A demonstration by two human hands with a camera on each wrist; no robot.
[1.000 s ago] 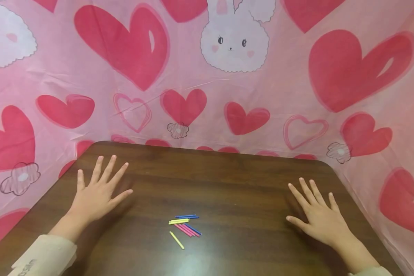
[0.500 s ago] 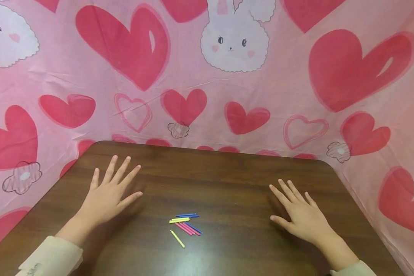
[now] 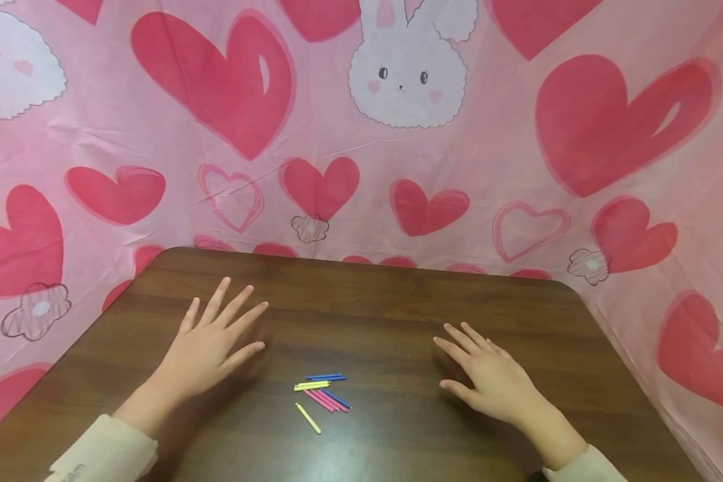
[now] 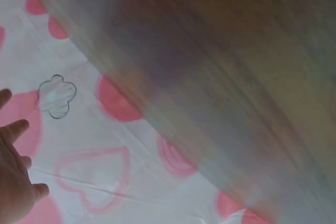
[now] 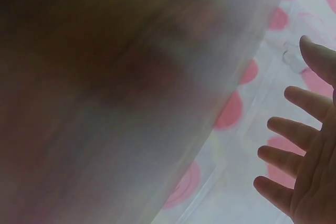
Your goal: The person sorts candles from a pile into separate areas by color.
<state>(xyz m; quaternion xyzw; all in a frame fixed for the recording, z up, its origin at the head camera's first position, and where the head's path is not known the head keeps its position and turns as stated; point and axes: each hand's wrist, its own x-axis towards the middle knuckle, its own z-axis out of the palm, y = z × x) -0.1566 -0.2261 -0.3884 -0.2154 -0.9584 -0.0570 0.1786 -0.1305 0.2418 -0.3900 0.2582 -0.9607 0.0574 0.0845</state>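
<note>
Several small thin sticks in blue, yellow and pink lie in a loose pile on the dark wooden table (image 3: pixel 361 301). Blue sticks (image 3: pixel 325 377) are at the back, yellow sticks (image 3: pixel 312 385) cross in front of them, and pink sticks (image 3: pixel 325 400) slant beside another blue one. One yellow stick (image 3: pixel 308 418) lies apart, nearer me. To the left of the pile, my left hand (image 3: pixel 201 351) is spread above the table, holding nothing. My right hand (image 3: pixel 494 378) hovers to the right with fingers extended and nothing in it. Both wrist views show the fingers straight; no sticks appear there.
A pink cloth (image 3: pixel 331 134) printed with hearts and rabbits hangs behind and along both sides of the table. The table's far edge runs close against it.
Both hands have moved inward over the table, the left one rightward and the right one leftward, nearer the pile. The sticks have stayed put.
</note>
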